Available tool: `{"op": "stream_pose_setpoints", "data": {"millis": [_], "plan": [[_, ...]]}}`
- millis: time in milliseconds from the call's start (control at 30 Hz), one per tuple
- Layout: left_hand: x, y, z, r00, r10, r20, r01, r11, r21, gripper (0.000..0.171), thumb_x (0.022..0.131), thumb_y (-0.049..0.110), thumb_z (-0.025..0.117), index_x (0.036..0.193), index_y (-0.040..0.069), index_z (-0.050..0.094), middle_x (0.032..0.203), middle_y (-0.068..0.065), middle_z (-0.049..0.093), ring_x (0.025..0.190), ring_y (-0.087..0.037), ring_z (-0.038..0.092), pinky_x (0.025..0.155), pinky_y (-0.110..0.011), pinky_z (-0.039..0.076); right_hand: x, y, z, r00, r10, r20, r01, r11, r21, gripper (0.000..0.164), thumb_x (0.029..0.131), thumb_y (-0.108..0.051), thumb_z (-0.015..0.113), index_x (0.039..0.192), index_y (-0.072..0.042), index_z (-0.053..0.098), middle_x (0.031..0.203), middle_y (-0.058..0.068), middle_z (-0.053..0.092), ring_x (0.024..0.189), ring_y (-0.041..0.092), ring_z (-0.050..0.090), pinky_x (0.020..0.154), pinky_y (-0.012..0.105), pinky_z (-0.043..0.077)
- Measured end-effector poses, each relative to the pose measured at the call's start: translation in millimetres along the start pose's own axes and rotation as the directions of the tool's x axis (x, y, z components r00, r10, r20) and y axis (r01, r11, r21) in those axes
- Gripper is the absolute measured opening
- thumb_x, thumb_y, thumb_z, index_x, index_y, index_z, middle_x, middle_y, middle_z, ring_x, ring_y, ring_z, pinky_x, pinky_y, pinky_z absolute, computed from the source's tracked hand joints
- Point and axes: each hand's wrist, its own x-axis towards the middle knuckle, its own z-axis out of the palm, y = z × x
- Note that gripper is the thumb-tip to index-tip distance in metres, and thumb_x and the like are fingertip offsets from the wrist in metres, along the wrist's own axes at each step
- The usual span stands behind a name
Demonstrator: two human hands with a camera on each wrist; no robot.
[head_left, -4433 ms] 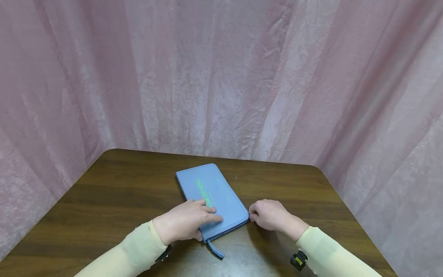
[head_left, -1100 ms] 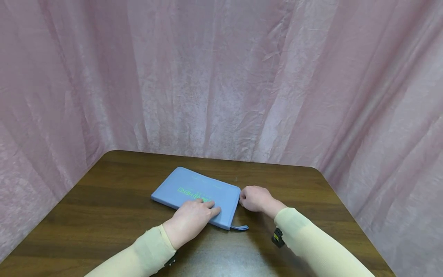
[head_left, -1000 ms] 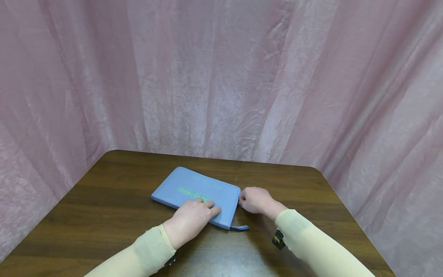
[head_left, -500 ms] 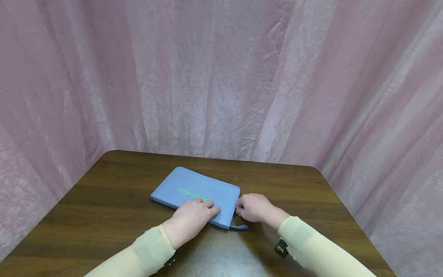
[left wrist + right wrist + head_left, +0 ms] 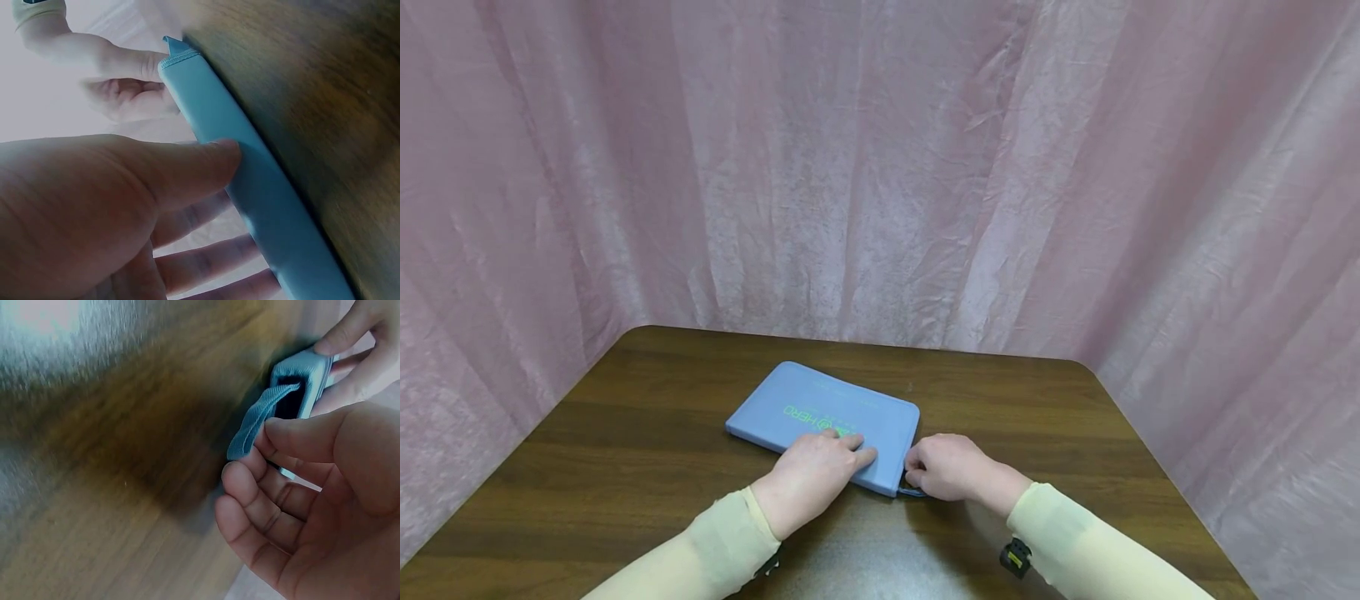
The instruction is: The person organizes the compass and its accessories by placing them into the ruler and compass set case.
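Observation:
A flat light-blue zippered case (image 5: 842, 408) with green lettering lies on the table, its spine turned toward me. My left hand (image 5: 816, 479) holds it near the right end: fingers spread on the cover, thumb (image 5: 219, 159) against the spine. At the right short side, my right hand (image 5: 951, 468) pinches the zipper pull, mostly hidden by thumb and forefinger. In the right wrist view a blue fabric loop (image 5: 253, 428) sticks out from the case's corner, right by those fingertips. A dark gap (image 5: 292, 403) shows at that end of the case.
The wooden table (image 5: 647, 400) has rounded far corners. Pink curtains (image 5: 880, 167) hang behind it and down both sides. A black wrist device (image 5: 1017, 557) shows under the right sleeve.
Since the oldest frame the case has been turned so its loop points right. Over the last second my right hand has slid down the short side toward the loop; the left stays put.

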Motion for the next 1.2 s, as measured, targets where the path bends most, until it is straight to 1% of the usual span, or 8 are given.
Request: {"op": "stream_pose_setpoints", "data": {"millis": [200, 433, 567, 767, 933, 1000, 1067, 1200], "plan": [[0.0, 0.4, -0.4, 1.0, -0.015, 0.016, 0.015, 1.0, -0.002, 0.029, 0.093, 0.005, 0.084, 0.114, 0.023, 0.077, 0.114, -0.006, 0.078, 0.082, -0.028, 0.072, 0.059, -0.04, 0.06, -3.7, -5.8, 0.8, 1.0, -0.03, 0.004, 0.03, 0.999, 0.013, 0.044, 0.099, -0.011, 0.074, 0.064, -0.022, 0.05, 0.059, -0.012, 0.041, 0.058, 0.007, 0.043, 0.058, 0.03, 0.037], [-1.2, -1.8, -2.3, 1.0, -0.009, 0.002, 0.009, 1.0, -0.004, 0.031, 0.093, 0.003, 0.083, 0.115, 0.025, 0.078, 0.102, -0.003, 0.075, 0.077, -0.026, 0.069, 0.058, -0.038, 0.058, -4.5, -8.2, -0.8, 0.999, -0.044, 0.022, 0.043, 0.999, 0.02, 0.042, 0.1, -0.011, 0.074, 0.065, -0.022, 0.052, 0.06, -0.011, 0.044, 0.058, 0.007, 0.044, 0.059, 0.03, 0.038], [-0.9, -3.8, -3.3, 1.0, 0.0, 0.006, 0.0, 1.0, -0.013, 0.03, 0.092, 0.008, 0.086, 0.116, 0.025, 0.079, 0.103, -0.003, 0.075, 0.077, -0.026, 0.069, 0.058, -0.037, 0.058, -5.9, -9.0, -2.2, 0.999, -0.046, 0.029, 0.045, 0.999, 0.027, 0.042, 0.099, -0.01, 0.075, 0.066, -0.022, 0.052, 0.061, -0.012, 0.043, 0.058, 0.006, 0.043, 0.059, 0.029, 0.038], [-1.9, -13.9, -9.2, 0.994, -0.066, 0.09, 0.077, 0.989, -0.13, 0.025, 0.095, 0.005, 0.085, 0.118, 0.015, 0.078, 0.123, -0.017, 0.073, 0.097, -0.035, 0.076, 0.069, -0.044, 0.064, -7.6, -11.5, -4.2, 0.998, -0.045, 0.053, 0.043, 0.998, 0.036, 0.043, 0.099, -0.011, 0.076, 0.067, -0.023, 0.05, 0.063, -0.013, 0.042, 0.06, 0.005, 0.041, 0.06, 0.028, 0.035], [-4.4, -21.0, -9.1, 0.99, -0.093, 0.109, 0.11, 0.982, -0.157, 0.021, 0.096, -0.002, 0.081, 0.113, 0.01, 0.079, 0.108, -0.017, 0.072, 0.092, -0.034, 0.072, 0.071, -0.044, 0.062, -7.8, -11.0, -3.9, 0.997, -0.056, 0.062, 0.054, 0.998, 0.035, 0.042, 0.1, -0.013, 0.075, 0.067, -0.023, 0.05, 0.063, -0.013, 0.042, 0.061, 0.004, 0.042, 0.06, 0.028, 0.036], [-4.3, -22.5, -8.8, 0.99, -0.088, 0.112, 0.106, 0.981, -0.164, 0.02, 0.096, 0.0, 0.083, 0.112, 0.01, 0.079, 0.101, -0.014, 0.072, 0.09, -0.032, 0.071, 0.073, -0.043, 0.062, -8.2, -11.2, -3.2, 0.997, -0.05, 0.057, 0.048, 0.998, 0.028, 0.042, 0.1, -0.014, 0.076, 0.067, -0.024, 0.051, 0.063, -0.014, 0.043, 0.06, 0.005, 0.042, 0.059, 0.028, 0.036], [-4.3, -24.6, -9.5, 0.986, -0.096, 0.133, 0.119, 0.976, -0.181, 0.024, 0.095, 0.005, 0.086, 0.116, 0.011, 0.079, 0.102, -0.013, 0.071, 0.092, -0.032, 0.071, 0.075, -0.044, 0.062, -8.7, -12.6, -2.5, 0.998, -0.035, 0.049, 0.034, 0.999, 0.016, 0.042, 0.1, -0.016, 0.076, 0.067, -0.024, 0.052, 0.062, -0.013, 0.044, 0.06, 0.005, 0.043, 0.059, 0.029, 0.036], [-6.1, -29.5, -13.3, 0.962, -0.16, 0.222, 0.213, 0.946, -0.244, 0.039, 0.096, 0.021, 0.09, 0.132, 0.017, 0.076, 0.124, -0.016, 0.07, 0.113, -0.039, 0.069, 0.084, -0.058, 0.061, -10.3, -17.6, -2.0, 0.999, 0.003, 0.035, -0.003, 1.0, 0.0, 0.045, 0.1, -0.024, 0.079, 0.064, -0.024, 0.051, 0.061, -0.012, 0.044, 0.059, 0.006, 0.044, 0.056, 0.03, 0.035]]}}
